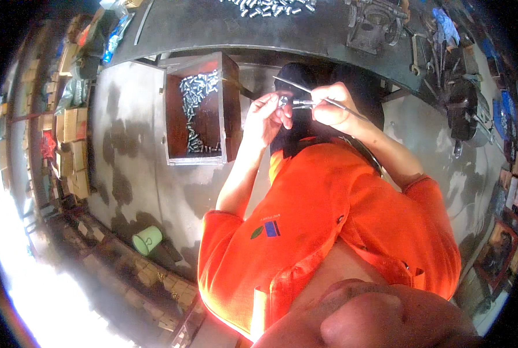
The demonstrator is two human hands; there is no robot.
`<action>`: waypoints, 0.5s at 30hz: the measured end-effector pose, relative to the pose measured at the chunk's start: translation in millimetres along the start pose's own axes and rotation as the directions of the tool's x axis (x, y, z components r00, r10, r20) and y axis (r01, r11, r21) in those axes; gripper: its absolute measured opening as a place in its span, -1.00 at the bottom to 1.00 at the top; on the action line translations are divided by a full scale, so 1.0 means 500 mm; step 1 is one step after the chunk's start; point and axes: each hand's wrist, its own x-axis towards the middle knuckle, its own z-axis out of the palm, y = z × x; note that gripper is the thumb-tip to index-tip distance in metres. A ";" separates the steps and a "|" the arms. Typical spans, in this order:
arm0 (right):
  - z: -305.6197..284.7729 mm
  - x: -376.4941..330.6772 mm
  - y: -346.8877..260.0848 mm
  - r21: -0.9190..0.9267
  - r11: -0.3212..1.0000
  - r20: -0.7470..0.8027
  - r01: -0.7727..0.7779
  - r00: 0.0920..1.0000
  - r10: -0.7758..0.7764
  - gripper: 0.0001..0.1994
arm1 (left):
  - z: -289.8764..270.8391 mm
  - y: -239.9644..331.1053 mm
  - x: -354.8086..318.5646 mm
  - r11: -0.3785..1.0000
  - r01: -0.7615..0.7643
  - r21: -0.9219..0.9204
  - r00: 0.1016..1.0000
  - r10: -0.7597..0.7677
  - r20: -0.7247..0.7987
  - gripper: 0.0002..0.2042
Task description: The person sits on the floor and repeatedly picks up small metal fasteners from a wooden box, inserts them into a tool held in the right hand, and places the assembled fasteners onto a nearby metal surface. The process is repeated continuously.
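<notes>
Left hand [263, 120] was raised in front of the lap, thumb and fingertips pinched on a small metal fitting [282, 101]. Right hand [333, 108], just beside it, was closed in a fist around a slim metal rod [292, 84] that jutted out slantwise on both sides; a short metal shaft [303, 102] ran between this hand and the fitting, its exact contact too small to tell. Left of the hands, an open crate [230, 104] held loose shiny metal pieces [198, 87]. Beyond, more pieces [267, 8] lay scattered on the dark tabletop [201, 29], wrench [415, 55] farther right.
</notes>
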 end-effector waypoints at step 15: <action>-0.012 0.032 0.023 -0.204 0.965 0.054 0.164 0.986 -0.156 -0.77 | 0.020 0.012 0.039 0.930 -0.054 0.363 0.995 0.078 -0.054 -0.87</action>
